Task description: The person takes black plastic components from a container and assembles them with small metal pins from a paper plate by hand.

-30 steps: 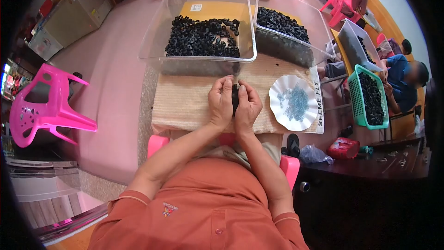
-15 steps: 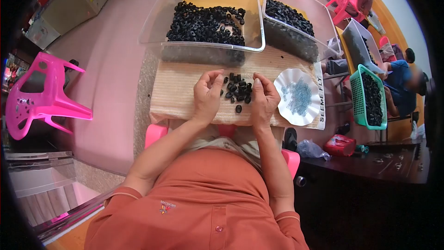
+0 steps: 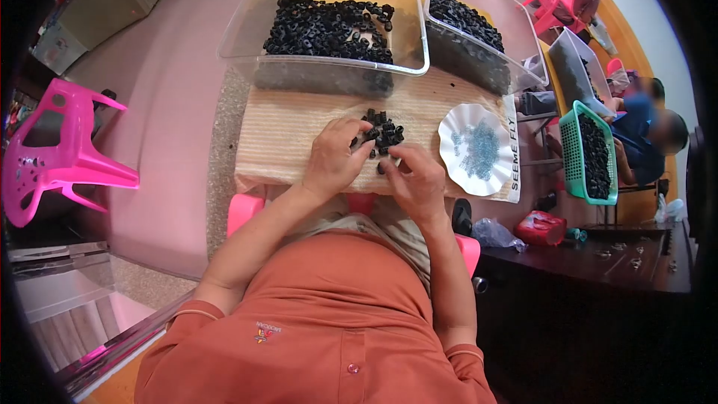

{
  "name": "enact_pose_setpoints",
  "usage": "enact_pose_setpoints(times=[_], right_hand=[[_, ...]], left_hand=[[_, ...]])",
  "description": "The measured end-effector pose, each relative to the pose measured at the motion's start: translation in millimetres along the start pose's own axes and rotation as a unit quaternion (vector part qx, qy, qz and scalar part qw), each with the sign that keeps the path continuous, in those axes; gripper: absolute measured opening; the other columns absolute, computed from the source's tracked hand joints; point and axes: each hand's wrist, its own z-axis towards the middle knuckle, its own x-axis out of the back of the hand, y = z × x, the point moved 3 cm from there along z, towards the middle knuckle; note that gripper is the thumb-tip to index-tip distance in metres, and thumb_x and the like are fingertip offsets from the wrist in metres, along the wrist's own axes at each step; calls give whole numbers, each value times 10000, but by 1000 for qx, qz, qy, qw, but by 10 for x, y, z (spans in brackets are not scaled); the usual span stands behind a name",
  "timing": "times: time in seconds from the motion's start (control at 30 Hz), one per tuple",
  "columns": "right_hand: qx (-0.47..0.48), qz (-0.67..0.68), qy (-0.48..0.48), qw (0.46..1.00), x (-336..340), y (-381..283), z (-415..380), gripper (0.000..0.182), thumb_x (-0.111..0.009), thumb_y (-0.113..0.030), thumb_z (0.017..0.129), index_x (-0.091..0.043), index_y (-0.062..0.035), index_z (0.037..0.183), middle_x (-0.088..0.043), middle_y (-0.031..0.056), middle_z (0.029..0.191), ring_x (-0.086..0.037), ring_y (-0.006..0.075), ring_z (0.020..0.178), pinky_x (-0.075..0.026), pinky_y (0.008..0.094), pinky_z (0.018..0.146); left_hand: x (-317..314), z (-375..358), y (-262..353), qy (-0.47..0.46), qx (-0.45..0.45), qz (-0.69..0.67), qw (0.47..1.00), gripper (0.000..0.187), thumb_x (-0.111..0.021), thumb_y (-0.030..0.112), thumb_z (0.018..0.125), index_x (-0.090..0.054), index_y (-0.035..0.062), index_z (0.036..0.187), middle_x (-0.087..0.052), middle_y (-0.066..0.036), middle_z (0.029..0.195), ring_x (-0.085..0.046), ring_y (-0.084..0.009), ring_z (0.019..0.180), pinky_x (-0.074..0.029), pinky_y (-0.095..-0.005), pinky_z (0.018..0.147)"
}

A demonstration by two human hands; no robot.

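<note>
The work in hand looks like sorting or picking up small black pieces [image 3: 385, 133] by the fingertips, with both hands at the near side of a loose cluster on the striped cloth [image 3: 277, 144]. The left hand [image 3: 334, 157] reaches in from the left, forefinger and thumb a little apart at the cluster's edge with a dark piece near the gap; whether it is pinched, I cannot tell. The right hand [image 3: 420, 183] is curled low on the other side, its thumb and forefinger tips close together and 1 black piece just beside the thumb; whether that piece is clamped, I cannot tell either. The next move, as I judge it, calls for a light, precise pinch on 1 piece at a time, without scattering its neighbours. The pieces are glossy, short and rounded, some like little rings or stubby cylinders, lying at mixed angles and partly overlapping. They sit between the hands and 2 clear tubs, the nearer tub [image 3: 336, 63] and the farther tub [image 3: 479, 69], which hold many more dark pieces. Right of the cluster, a scalloped white plate [image 3: 451, 168] holds small bluish, translucent bits.
</note>
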Motion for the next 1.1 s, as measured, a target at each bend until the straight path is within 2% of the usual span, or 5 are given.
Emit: enact_pose_setpoints(times=[0.43,0.63,0.77,0.87,1.1], right_hand=[[-13,-206,-103,973,-113,-46,-125,194,-721,-188,833,-706,-83,995,-666,120,936,-664,313,893,-545,441,729],[9,-18,21,1000,-17,-45,-115,143,-693,-51,887,-694,-4,1021,-688,148,931,-683,307,830,-541,376,697],[-124,230,14,965,-10,-42,-145,153,-702,-57,937,-711,23,1067,-680,93,898,-633,141,791,-492,257,690],[-164,321,8,933,-38,7,-151,147,-712,-55,930,-732,11,1060,-694,79,924,-635,141,818,-494,260,714],[-150,308,34,939,-61,81,-203,152,-748,-27,893,-742,15,1040,-689,75,928,-628,139,839,-492,262,731]], left_hand=[[20,-95,-52,51,-57,4,997,159,-761,30,799,-690,22,941,-713,-142,972,-683,-320,937,-544,-386,824],[27,-149,83,15,11,-105,994,157,-754,56,854,-702,15,996,-710,-139,927,-698,-252,807,-543,-311,725],[-60,-202,85,-86,147,-310,936,180,-742,83,913,-710,-12,1064,-730,-74,918,-693,-139,823,-536,-267,725],[-74,-216,85,-122,203,-385,892,175,-730,87,937,-709,-25,1069,-723,-38,931,-672,-95,858,-532,-245,739],[-112,-239,50,-135,194,-394,888,172,-729,76,938,-689,-12,1081,-717,-35,964,-653,-69,863,-523,-224,749]])
